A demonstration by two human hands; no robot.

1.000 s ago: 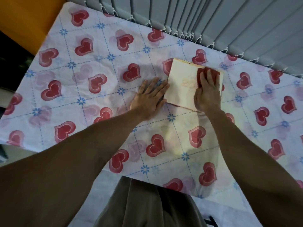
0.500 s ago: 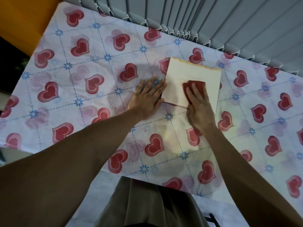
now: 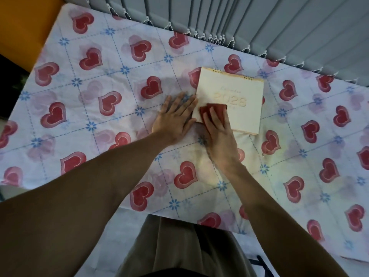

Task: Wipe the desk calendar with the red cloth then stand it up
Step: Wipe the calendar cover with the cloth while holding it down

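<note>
We judge ourselves to be in the middle of the wiping: the desk calendar [image 3: 233,96] lies flat on the heart-print tablecloth [image 3: 99,76], its spiral binding on the edge toward the grey blinds [image 3: 259,21], so standing it up is not yet done. Our right hand [image 3: 217,132] lies flat, fingers together, pressing the red cloth [image 3: 216,109] onto the calendar's near left corner. Our left hand [image 3: 173,118] is spread flat, fingers slightly apart, on the tablecloth just left of the calendar, its fingertips touching the calendar's left edge as if to steady it; it grips nothing. The embossed year on the cover is faint and its last digit is hard to read. Most of the cloth is hidden under our right hand, and we cannot tell how much of the cover has been wiped.
</note>
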